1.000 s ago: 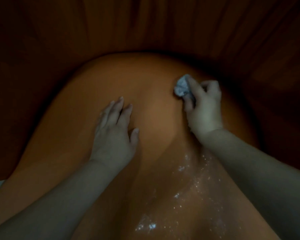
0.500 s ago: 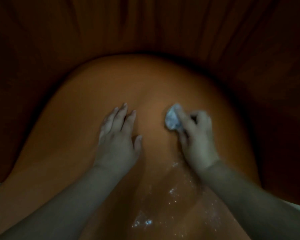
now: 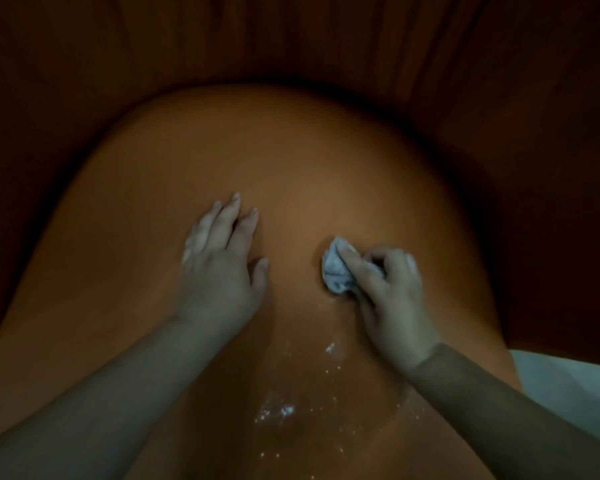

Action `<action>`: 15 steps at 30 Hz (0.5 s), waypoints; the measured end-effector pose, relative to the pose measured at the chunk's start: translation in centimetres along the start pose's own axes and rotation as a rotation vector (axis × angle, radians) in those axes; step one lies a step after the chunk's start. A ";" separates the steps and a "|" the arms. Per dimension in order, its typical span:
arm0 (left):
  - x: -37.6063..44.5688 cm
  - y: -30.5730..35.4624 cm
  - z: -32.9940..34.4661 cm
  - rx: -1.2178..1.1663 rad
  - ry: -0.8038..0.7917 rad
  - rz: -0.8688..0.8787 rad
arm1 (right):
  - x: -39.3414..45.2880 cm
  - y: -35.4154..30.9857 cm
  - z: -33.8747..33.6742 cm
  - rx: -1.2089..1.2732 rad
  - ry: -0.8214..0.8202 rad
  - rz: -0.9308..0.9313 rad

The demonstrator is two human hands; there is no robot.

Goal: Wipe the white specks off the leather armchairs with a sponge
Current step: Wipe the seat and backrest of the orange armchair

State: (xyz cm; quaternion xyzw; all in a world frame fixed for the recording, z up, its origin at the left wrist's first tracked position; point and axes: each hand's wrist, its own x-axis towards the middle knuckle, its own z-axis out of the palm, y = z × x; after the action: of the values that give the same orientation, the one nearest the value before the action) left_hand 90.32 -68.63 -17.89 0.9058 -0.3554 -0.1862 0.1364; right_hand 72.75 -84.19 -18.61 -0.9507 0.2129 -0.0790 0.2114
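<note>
Dim lighting throughout; detail limited. Rounded orange-brown leather armchair surface filling the centre of the view, dark folds of similar colour behind and to both sides.

Left: left hand lying flat, palm down, on the leather. Fingers straight and slightly spread, thumb out to the side, holding nothing. Forearm entering from the lower left corner.

Centre: band of white specks scattered over the leather, between the two forearms and nearer the camera than both hands. Densest cluster low in the view; thinner trail running up toward the right hand. Leather beyond the hands free of visible specks.

Right of centre: sponge, pale, crumpled, pressed against the leather just beside the upper end of the speck trail. Right hand gripping it, fingers curled around it, index finger laid over its top. Well apart from the left hand, bare leather between them.

Far right, lower edge: pale grey-white surface showing past the chair's outline; nature not discernible.
</note>
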 end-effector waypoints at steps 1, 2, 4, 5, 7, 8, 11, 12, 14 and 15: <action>-0.1 -0.1 -0.1 0.005 -0.011 0.011 | -1.0 0.3 -0.5 -0.021 -0.014 -0.011; -0.3 -0.3 -0.3 0.011 -0.022 0.027 | -1.4 0.8 -1.0 -0.048 -0.011 -0.003; -0.7 -0.7 -0.7 0.025 -0.046 0.055 | -0.7 1.8 -1.5 -0.076 0.049 0.080; -1.0 -1.0 -0.8 0.032 -0.056 0.067 | 0.3 2.1 -1.4 -0.067 0.097 0.156; -1.6 -1.5 -0.9 0.045 -0.070 0.088 | 2.4 1.6 -0.6 -0.013 0.194 0.335; -1.9 -1.7 -0.9 0.051 -0.076 0.095 | 2.8 0.5 0.1 0.005 0.224 0.366; -2.9 -2.1 -0.9 0.062 -0.096 0.105 | -0.4 -3.1 1.9 0.016 0.139 0.182; -3.3 -2.2 -1.0 0.065 -0.101 0.105 | -2.2 -3.8 2.0 0.011 0.077 0.113; -4.1 -2.7 -1.1 0.067 -0.108 0.106 | -4.4 -3.6 1.2 -0.016 0.007 0.051; -4.5 -2.9 -1.1 0.069 -0.111 0.109 | -4.5 -3.0 0.7 -0.039 0.020 0.046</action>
State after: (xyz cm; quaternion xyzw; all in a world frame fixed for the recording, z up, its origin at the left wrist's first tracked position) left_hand 89.50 -63.27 -16.90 0.8776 -0.4173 -0.2160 0.0954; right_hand 69.95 -79.51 -18.25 -0.9486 0.2383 -0.0795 0.1923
